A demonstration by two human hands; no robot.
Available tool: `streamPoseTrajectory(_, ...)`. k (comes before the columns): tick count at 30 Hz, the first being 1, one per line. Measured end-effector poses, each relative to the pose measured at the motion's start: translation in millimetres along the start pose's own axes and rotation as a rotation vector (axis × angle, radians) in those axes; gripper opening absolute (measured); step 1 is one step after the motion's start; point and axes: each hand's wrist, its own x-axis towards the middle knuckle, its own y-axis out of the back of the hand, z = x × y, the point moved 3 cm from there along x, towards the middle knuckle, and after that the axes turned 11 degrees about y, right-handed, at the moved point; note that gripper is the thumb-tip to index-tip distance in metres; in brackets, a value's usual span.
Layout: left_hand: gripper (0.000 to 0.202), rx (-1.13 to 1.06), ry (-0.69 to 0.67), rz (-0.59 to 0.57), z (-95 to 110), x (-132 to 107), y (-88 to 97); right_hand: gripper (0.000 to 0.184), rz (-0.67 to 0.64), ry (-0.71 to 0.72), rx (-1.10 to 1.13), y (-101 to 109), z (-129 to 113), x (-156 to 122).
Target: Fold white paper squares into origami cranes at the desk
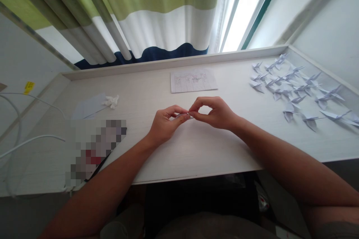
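Note:
My left hand point(166, 123) and my right hand point(214, 112) meet above the middle of the white table point(196, 149). Both pinch a small folded piece of pale paper point(188, 114) between thumb and fingertips, held just above the tabletop. Most of the paper is hidden by the fingers. At the right of the table lie several finished pale blue paper cranes point(297, 89), spread out in loose rows.
A printed sheet point(193, 80) lies flat at the back centre. A stack of pale paper squares point(89, 107) and a small white crumpled bit point(111, 101) sit at the left. A blurred-out object point(94, 149) lies at the front left. White cables point(17, 145) trail off the left edge. Striped curtains point(140, 15) hang behind.

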Motion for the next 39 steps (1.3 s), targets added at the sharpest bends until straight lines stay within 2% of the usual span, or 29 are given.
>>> streamPoseTrajectory(5, 0.011, 0.059, -0.043, 0.051, 1.5, -0.7, 0.1, 0.008, 0.034, -0.049, -0.046, -2.2, -2.1, 0.1)
streamPoseTrajectory(10, 0.017, -0.122, 0.061, 0.090, -2.0, 2.7, 0.9, 0.007, 0.064, -0.045, -0.015, 0.7, -5.1, 0.5)
streamPoseTrajectory(13, 0.018, -0.311, 0.098, 0.105, -2.9, 5.0, -0.4, 0.016, 0.075, -0.114, 0.122, -2.9, 0.2, -0.6)
streamPoseTrajectory(15, 0.019, -0.421, 0.118, 0.124, -3.7, 5.7, -2.0, 0.029, 0.053, -0.208, 0.258, -11.6, 6.5, -2.2)
streamPoseTrajectory(17, 0.018, -0.492, 0.143, 0.130, -5.3, 5.5, -4.3, 0.034, 0.028, -0.293, 0.344, -22.6, 11.7, -3.8)
streamPoseTrajectory(20, 0.018, -0.532, 0.168, 0.100, -7.6, 4.2, -7.5, 0.038, 0.076, -0.297, 0.400, -32.5, 13.1, -4.2)
streamPoseTrajectory(23, 0.019, -0.498, 0.146, 0.099, -7.2, 2.9, -6.4, 0.033, 0.107, -0.243, 0.337, -31.0, 9.2, -3.3)
streamPoseTrajectory(26, 0.020, -0.404, 0.118, 0.096, -3.8, 3.0, -1.9, 0.028, 0.076, -0.243, 0.251, -23.5, 6.7, -3.1)
streamPoseTrajectory(30, 0.019, -0.307, 0.122, -0.005, 1.0, 5.9, 5.8, 0.022, -0.012, -0.260, 0.211, -16.0, 7.6, -3.1)
streamPoseTrajectory(34, 0.018, -0.234, 0.123, -0.126, 4.0, 8.9, 13.6, 0.021, -0.021, -0.290, 0.241, -11.9, 11.0, -2.7)
streamPoseTrajectory(39, 0.021, -0.182, 0.132, -0.149, 5.3, 9.8, 19.1, 0.026, 0.002, -0.343, 0.303, -9.9, 11.0, -1.3)
